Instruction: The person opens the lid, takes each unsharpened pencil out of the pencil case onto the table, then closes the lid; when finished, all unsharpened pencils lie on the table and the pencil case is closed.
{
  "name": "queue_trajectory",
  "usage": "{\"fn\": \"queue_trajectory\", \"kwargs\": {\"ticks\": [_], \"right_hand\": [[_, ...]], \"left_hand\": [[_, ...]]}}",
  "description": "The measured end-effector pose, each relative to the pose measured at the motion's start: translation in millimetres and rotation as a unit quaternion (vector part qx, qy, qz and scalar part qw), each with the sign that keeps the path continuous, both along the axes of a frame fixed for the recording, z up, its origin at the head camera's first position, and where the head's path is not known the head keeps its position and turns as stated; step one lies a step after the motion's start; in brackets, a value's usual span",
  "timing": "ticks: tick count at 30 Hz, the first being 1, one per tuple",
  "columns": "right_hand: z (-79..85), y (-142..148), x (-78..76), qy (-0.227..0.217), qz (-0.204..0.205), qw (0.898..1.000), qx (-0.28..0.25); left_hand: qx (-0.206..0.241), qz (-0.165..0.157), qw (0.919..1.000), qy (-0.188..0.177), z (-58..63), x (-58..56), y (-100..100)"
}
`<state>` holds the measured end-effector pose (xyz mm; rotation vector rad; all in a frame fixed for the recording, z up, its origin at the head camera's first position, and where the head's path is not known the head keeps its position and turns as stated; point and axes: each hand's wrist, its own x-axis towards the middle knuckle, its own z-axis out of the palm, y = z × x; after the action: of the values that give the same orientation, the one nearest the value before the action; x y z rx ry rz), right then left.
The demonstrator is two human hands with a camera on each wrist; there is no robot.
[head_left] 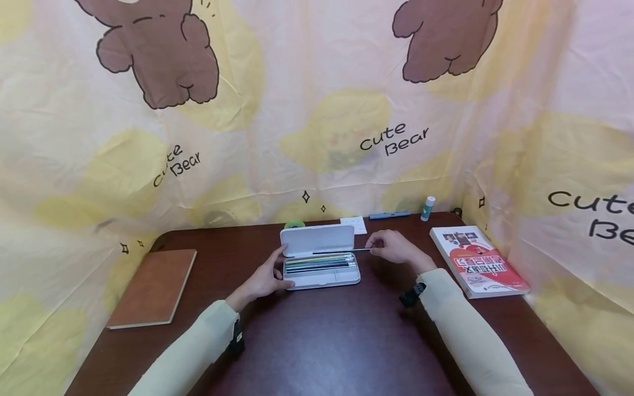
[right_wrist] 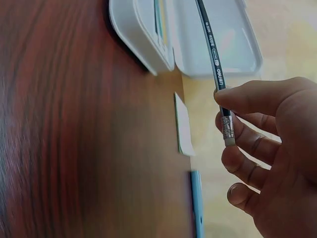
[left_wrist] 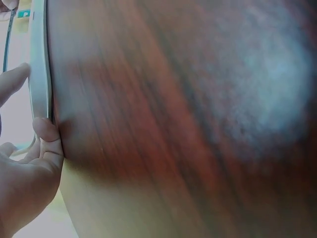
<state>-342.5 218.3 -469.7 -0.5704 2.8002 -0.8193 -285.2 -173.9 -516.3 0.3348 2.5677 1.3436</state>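
A white pencil case [head_left: 313,280] lies with its lid raised, near the far side of the table. Several pencils [head_left: 319,263] are lined up lengthwise inside it. My left hand [head_left: 262,279] grips the left end of the case, thumb at the front corner and a finger up by the lid [head_left: 319,240]. Between thumb and fingers, my right hand [head_left: 396,247] pinches a dark pencil [right_wrist: 212,47] close to its metal band and white eraser [right_wrist: 230,141]. The pencil stretches leftward over the back of the case, in front of the lid.
A brown notebook [head_left: 156,286] lies at the left, a red and white book [head_left: 477,261] at the right. Along the back edge are a green tape roll [head_left: 294,224], a white paper [head_left: 358,224], a blue pen [head_left: 389,215] and a glue stick [head_left: 428,209].
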Motion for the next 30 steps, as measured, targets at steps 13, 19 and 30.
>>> {"fn": "queue_trajectory", "kwargs": {"ticks": [13,19,30], "right_hand": [[3.5,57,-0.3,0.009,-0.041,0.999,0.006],[0.4,80,-0.6,-0.007,-0.053,0.999,0.005],[-11.0,102,-0.9,-0.042,-0.067,0.997,0.009]], "left_hand": [[-0.004,-0.002,1.0,0.002,0.5,2.0,2],[-0.003,0.002,1.0,-0.002,2.4,2.7,2],[0.009,0.002,0.9999,-0.008,2.7,3.1,2]]}}
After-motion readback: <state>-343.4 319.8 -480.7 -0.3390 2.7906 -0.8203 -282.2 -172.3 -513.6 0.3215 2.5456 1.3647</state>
